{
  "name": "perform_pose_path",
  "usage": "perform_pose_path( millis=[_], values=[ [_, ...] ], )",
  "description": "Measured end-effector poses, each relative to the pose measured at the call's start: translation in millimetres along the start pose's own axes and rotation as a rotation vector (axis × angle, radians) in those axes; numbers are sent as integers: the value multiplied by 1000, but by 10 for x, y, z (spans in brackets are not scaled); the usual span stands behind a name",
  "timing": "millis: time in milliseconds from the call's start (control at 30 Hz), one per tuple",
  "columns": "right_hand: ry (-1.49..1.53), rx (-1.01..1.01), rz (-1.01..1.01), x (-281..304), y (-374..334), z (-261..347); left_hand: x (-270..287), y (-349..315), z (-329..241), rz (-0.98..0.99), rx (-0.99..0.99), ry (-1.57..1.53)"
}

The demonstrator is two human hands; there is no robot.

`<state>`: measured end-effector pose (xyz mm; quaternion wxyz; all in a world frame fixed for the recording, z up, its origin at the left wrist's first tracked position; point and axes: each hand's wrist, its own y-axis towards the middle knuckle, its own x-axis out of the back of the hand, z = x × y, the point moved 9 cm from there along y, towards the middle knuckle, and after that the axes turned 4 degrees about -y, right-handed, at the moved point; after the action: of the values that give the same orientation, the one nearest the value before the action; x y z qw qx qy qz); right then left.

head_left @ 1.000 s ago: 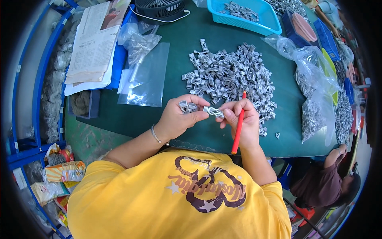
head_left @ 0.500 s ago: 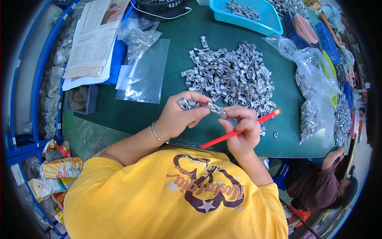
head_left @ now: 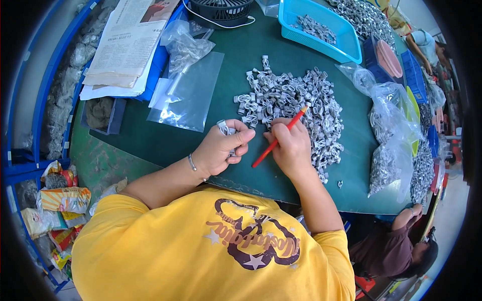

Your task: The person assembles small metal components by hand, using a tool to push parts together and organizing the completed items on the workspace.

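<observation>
A heap of small grey metal ring pieces [head_left: 321, 113], each with looped wire-like strands, lies on the green table. My left hand [head_left: 221, 150] is closed around a few grey pieces [head_left: 224, 128], their ends poking out above the curled fingers. At the heap's near left edge is my right hand [head_left: 291, 150], knuckles up, gripping a slim red pencil-like stick [head_left: 273, 145] with a yellowish tip. Its fingertips point down at the pieces; whether they also pinch one is hidden.
Plastic bags [head_left: 183, 100] and newspapers [head_left: 123, 45] lie at the left, near a black fan [head_left: 221, 10]. A blue basket [head_left: 321, 37] holds more grey pieces. Filled clear bags [head_left: 389, 135] line the right. Another person [head_left: 394, 246] sits at lower right.
My right hand has left the piece it held beside my left hand and moved up to the heap, keeping the red stick. My left hand has curled further closed.
</observation>
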<state>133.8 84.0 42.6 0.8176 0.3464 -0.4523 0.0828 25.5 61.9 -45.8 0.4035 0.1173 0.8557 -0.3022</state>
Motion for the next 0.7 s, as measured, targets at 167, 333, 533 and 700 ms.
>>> perform_pose_path(
  millis=[167,333,533,700],
  values=[
    [-26,29,-31,-4,-7,3,42,-23,-47,-136,-58,153],
    [226,-221,-113,101,-174,-162,48,-27,-108,-139,-124,317],
    [968,-748,-137,32,-454,-408,-196,-52,-245,-4,-418,800],
    [1243,-822,-176,6,-496,-391,-343,-79,-277,61,-442,773]
  ],
)
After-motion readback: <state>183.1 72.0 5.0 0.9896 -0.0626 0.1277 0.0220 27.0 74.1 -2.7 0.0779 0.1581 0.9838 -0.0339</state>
